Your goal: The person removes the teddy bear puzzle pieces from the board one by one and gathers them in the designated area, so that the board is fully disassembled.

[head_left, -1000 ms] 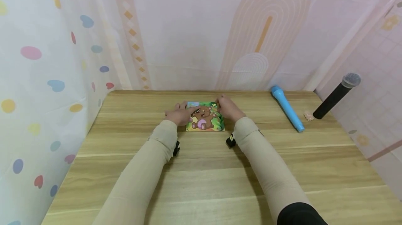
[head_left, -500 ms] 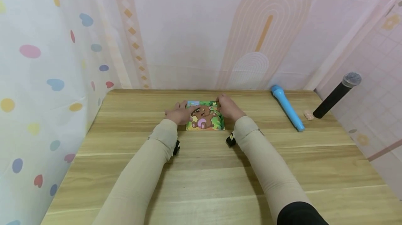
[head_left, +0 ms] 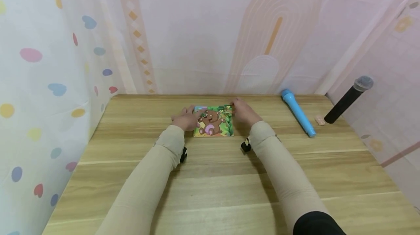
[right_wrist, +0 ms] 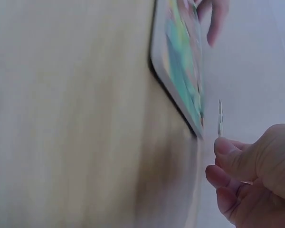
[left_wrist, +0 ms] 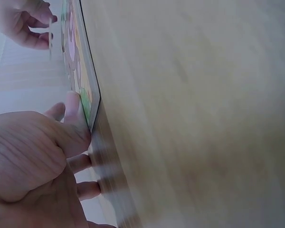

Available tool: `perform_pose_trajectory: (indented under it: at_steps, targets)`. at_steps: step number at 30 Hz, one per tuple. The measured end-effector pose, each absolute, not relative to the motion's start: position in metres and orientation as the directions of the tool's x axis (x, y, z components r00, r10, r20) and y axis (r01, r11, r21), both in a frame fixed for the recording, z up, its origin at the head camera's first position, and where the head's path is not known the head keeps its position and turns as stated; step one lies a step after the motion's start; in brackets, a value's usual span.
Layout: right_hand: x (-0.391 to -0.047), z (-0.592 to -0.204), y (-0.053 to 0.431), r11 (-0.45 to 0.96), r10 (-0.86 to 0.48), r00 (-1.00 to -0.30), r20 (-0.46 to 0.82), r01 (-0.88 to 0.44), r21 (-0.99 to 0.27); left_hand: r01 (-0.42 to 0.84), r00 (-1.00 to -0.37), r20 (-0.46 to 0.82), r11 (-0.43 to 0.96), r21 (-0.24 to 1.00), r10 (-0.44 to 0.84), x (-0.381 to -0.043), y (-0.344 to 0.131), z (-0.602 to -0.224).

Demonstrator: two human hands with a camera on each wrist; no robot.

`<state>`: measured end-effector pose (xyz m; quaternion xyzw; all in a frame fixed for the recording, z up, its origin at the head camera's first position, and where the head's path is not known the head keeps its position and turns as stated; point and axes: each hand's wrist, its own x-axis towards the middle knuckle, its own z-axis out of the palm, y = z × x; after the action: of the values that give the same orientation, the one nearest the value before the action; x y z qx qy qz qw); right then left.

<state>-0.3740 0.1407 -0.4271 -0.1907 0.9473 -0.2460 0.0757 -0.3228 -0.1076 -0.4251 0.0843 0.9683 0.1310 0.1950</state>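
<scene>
A small jigsaw puzzle board (head_left: 211, 128) with a brown cartoon bear lies flat near the table's far side. My left hand (head_left: 186, 119) rests at its left edge, with the index finger stretched over the picture. In the left wrist view the thumb (left_wrist: 72, 109) lies on the board's corner and other fingers touch the table. My right hand (head_left: 244, 112) is at the upper right corner, pinching a thin puzzle piece (right_wrist: 220, 116) between thumb and fingers. The right wrist view shows this piece edge-on, raised above the board. Its printed face is mostly hidden there.
On the right of the wooden table (head_left: 203, 198) lies a blue microphone (head_left: 298, 112). A black microphone (head_left: 347, 100) with a silver head leans at the right edge, beside a small pinkish piece (head_left: 320, 120). Patterned cloth (head_left: 197, 38) hangs behind the table.
My right hand has shifted a little right and lifted a puzzle piece at the board's upper right corner. The left hand stays in place on the board.
</scene>
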Motion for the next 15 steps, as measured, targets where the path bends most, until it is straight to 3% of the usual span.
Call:
perform_pose_trajectory:
  at_steps: [15]
  targets:
    - [-0.383,-0.423,0.23,0.854,-0.313,-0.946,-0.083,-0.242,-0.46,0.074,-0.919,-0.347,0.948,0.311,0.186,-0.323,-0.109,-0.427]
